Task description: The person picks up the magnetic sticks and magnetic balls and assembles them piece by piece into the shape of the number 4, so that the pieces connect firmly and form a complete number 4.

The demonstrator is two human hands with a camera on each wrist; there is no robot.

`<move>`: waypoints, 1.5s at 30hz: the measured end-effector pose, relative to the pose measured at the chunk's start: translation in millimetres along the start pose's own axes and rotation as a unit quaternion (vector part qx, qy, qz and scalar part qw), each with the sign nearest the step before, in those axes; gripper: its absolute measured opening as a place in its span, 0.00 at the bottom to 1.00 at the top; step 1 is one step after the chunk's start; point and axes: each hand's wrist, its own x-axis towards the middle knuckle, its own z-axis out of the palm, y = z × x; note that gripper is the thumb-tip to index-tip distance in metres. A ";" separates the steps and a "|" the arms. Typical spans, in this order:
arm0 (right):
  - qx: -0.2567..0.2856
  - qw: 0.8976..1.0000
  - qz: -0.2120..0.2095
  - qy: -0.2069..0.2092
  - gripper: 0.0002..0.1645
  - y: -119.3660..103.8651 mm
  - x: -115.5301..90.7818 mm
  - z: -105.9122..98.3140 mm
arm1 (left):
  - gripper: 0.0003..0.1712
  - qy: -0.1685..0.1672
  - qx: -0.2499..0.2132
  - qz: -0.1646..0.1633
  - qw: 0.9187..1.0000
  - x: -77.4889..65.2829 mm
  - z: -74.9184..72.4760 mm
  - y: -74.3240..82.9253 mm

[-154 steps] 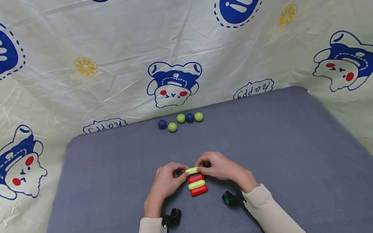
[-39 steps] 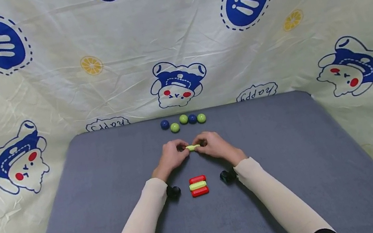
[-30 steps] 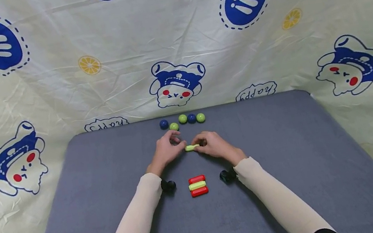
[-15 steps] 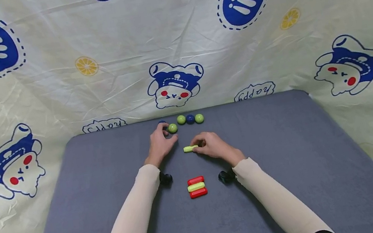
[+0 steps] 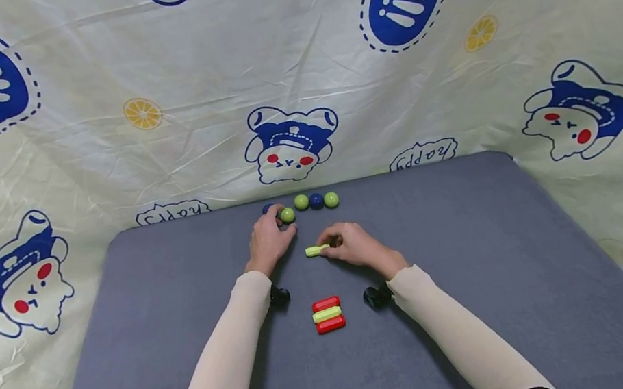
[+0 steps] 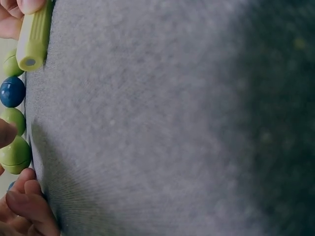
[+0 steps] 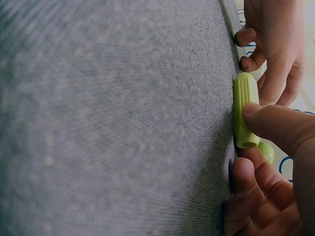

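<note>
My right hand (image 5: 356,244) pinches a yellow-green ribbed rod (image 7: 244,110) between thumb and fingers, a little above or on the table. The rod's left end is free and, in the left wrist view, shows a grey disc. My left hand (image 5: 267,240) reaches to the balls at the far edge, thumb and fingers spread around a green ball (image 5: 287,215); whether they touch it I cannot tell. A dark blue ball (image 5: 267,209) lies partly hidden behind its fingers. Nearer me, a red rod (image 5: 326,304), a yellow-green rod (image 5: 327,315) and another red rod (image 5: 331,325) lie side by side.
To the right of the left hand, a green ball (image 5: 302,202), a blue ball (image 5: 315,201) and another green ball (image 5: 331,200) stand in a row. A patterned curtain (image 5: 201,137) rises behind the grey-covered table (image 5: 450,233).
A yellow-green rod was carried forward from the row of rods by both hands. My left hand then let go of it and moved forward and left to the balls; the right hand keeps it.
</note>
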 end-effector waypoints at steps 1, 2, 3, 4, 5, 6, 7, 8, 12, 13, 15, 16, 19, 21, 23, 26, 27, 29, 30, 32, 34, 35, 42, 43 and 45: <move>-0.001 1.000 0.001 -0.001 0.10 0.2 0.0 0.2 | 0.29 0.001 0.000 -0.001 1.000 0.1 0.6 0.1; 0.000 1.000 0.002 -0.001 0.10 0.4 0.1 0.5 | 0.28 0.002 0.000 -0.003 1.000 0.3 1.1 0.1; 0.000 1.000 0.002 -0.001 0.10 0.6 0.2 0.7 | 0.28 0.003 0.000 -0.004 1.000 0.2 1.5 0.3; 0.000 1.000 0.003 -0.002 0.10 0.6 0.3 0.9 | 0.27 0.003 -0.001 -0.005 1.000 0.1 1.7 0.4; 0.000 1.000 0.003 -0.002 0.10 0.6 0.4 1.0 | 0.26 0.003 -0.002 -0.007 1.000 0.2 2.0 0.4; 0.001 1.000 0.003 -0.001 0.10 0.8 0.6 1.2 | 0.25 0.003 -0.003 -0.008 1.000 0.2 2.2 0.4; 0.001 1.000 0.002 -0.001 0.10 1.0 0.7 1.3 | 0.24 0.003 -0.002 -0.008 1.000 0.1 2.3 0.4; 0.002 1.000 0.001 -0.001 0.10 1.0 0.7 1.2 | 0.23 0.003 -0.001 -0.008 1.000 0.0 2.4 0.2; 0.002 1.000 -0.001 0.000 0.10 1.4 0.6 0.8 | 0.22 0.004 0.004 -0.008 1.000 -0.1 2.5 -0.4; 0.002 1.000 -0.001 -0.001 0.10 1.4 0.6 0.7 | 0.22 0.004 0.004 -0.008 1.000 -0.3 2.5 -0.5; 0.003 1.000 0.000 0.000 0.10 1.3 0.3 0.5 | 0.22 0.004 0.002 -0.007 1.000 -0.4 2.4 -0.7; 0.003 1.000 0.000 0.000 0.10 1.1 0.4 0.3 | 0.22 0.004 0.001 -0.007 1.000 -0.6 2.1 -0.4; 0.003 1.000 0.001 0.001 0.10 0.7 0.2 -0.2 | 0.22 0.004 -0.002 -0.006 1.000 -1.0 0.9 0.4; 0.001 1.000 0.002 0.001 0.10 0.7 0.2 -0.3 | 0.22 0.004 -0.005 -0.006 1.000 -1.8 0.1 1.2; 0.000 1.000 0.003 0.002 0.10 0.7 0.0 -0.3 | 0.22 0.004 -0.007 -0.005 1.000 -2.6 -0.6 1.9; 0.000 1.000 0.003 0.003 0.10 0.5 -0.3 -0.2 | 0.23 0.003 -0.008 -0.003 1.000 -4.5 -1.2 1.9; -0.001 1.000 0.002 0.003 0.10 0.9 -0.3 0.0 | 0.23 0.002 -0.008 -0.001 1.000 -5.3 -1.4 1.5; -0.001 1.000 0.001 0.004 0.10 1.1 -0.8 0.2 | 0.23 -0.001 -0.009 0.000 1.000 -6.6 -1.1 0.3; -0.001 1.000 0.001 0.005 0.10 1.4 -1.1 0.2 | 0.23 -0.002 -0.010 0.001 1.000 -7.3 -0.9 -0.4; 0.000 1.000 0.001 0.007 0.10 2.1 -1.3 1.2 | 0.22 -0.003 -0.017 0.004 1.000 -9.2 -0.8 -2.2; 0.003 1.000 0.002 0.010 0.09 2.3 -1.5 2.0 | 0.22 0.003 -0.031 0.007 0.999 -11.7 -1.4 -3.2; 0.004 1.000 0.001 0.011 0.09 2.5 -1.4 2.4 | 0.22 0.008 -0.041 0.010 0.999 -13.4 -2.1 -3.5; 0.009 1.000 0.004 0.012 0.10 1.0 -1.0 3.2 | 0.21 0.044 -0.095 0.021 0.994 -24.7 -7.0 -9.1; 0.012 1.000 0.003 0.013 0.10 1.0 -1.3 3.1 | 0.21 0.048 -0.098 0.022 0.994 -25.3 -6.8 -10.5; 0.014 1.000 0.000 0.014 0.10 1.2 -1.5 2.8 | 0.21 0.055 -0.106 0.021 0.993 -26.5 -6.3 -12.9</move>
